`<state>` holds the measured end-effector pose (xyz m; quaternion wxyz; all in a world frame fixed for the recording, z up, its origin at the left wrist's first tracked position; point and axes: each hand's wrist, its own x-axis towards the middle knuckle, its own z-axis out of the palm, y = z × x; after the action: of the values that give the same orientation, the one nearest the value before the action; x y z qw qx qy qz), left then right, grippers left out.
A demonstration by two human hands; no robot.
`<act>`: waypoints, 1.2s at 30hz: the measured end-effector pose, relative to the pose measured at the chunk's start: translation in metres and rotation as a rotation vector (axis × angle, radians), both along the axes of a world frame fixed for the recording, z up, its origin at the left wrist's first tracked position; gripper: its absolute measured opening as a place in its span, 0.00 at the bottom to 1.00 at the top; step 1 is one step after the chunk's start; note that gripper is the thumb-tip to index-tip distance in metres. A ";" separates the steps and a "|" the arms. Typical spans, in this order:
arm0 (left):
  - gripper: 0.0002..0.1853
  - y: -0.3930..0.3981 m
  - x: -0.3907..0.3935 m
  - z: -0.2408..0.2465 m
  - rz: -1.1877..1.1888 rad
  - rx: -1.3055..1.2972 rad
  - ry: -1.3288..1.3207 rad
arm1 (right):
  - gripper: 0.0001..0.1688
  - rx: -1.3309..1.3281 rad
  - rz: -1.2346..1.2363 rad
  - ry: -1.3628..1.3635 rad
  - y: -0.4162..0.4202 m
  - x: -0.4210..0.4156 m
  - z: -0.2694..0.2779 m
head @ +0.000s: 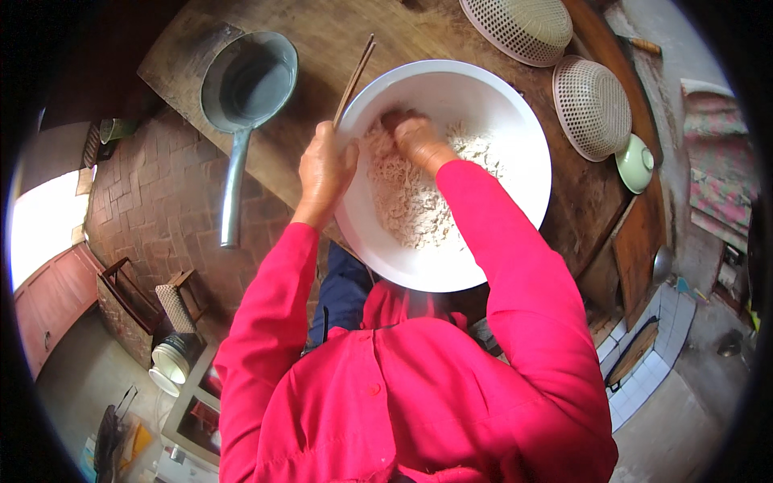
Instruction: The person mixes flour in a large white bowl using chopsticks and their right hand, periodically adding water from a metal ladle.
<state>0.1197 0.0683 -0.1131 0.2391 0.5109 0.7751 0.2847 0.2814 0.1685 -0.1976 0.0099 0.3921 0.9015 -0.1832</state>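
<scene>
A large white basin stands near the table edge in front of me, with a crumbly flour mixture spread over its bottom. My left hand is at the basin's left rim and grips a pair of wooden chopsticks, whose ends point away from me. Inside the basin, my right hand is down in the mixture at the far left side. Its fingers are blurred and partly hidden, so their closure on the mixture is unclear.
Left of the basin, a metal dipper lies with its handle past the edge of the wooden table. Two perforated plastic baskets and a pale green lid or bowl sit at right. A tiled stove is at lower right.
</scene>
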 end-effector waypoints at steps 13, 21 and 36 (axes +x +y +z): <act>0.18 0.003 -0.002 -0.001 0.000 -0.065 -0.037 | 0.05 0.209 -0.532 -0.048 0.004 0.075 0.005; 0.18 0.002 -0.002 -0.002 -0.007 -0.008 -0.020 | 0.11 -0.242 -0.110 0.118 -0.100 -0.005 0.023; 0.18 0.004 -0.002 -0.004 0.018 -0.034 -0.048 | 0.10 -0.012 -0.672 0.415 0.028 0.030 0.033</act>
<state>0.1173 0.0723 -0.1168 0.2636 0.4930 0.7783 0.2857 0.3116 0.1966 -0.1644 -0.2307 0.6198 0.7047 -0.2571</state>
